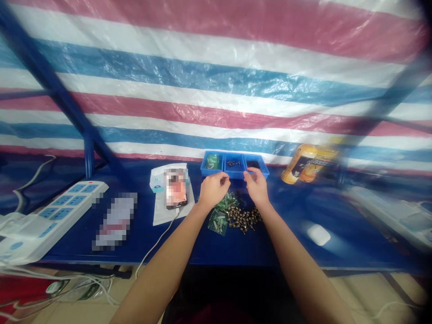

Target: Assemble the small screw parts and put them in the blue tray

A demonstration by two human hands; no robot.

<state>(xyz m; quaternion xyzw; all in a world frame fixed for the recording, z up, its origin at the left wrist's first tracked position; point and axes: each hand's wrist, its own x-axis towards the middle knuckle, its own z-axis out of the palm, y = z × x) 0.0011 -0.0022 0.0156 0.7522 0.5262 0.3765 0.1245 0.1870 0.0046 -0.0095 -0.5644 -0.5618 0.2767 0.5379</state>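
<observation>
Both my hands hover over a pile of small brass-coloured parts (243,218) and green connector pieces (220,220) on the blue table (276,243). My left hand (213,189) has its fingers curled in a pinch; what they hold is too small to make out. My right hand (257,185) is also pinched, close to the front edge of a blue three-compartment tray (234,165). The tray holds green pieces on the left and dark small parts in the middle and right compartments.
A phone (175,189) lies on white packaging left of my hands, with a white cable running off the table. A white power strip (50,216) sits far left. An orange bottle (305,163) lies at the back right, and a white earbud case (318,234) sits front right.
</observation>
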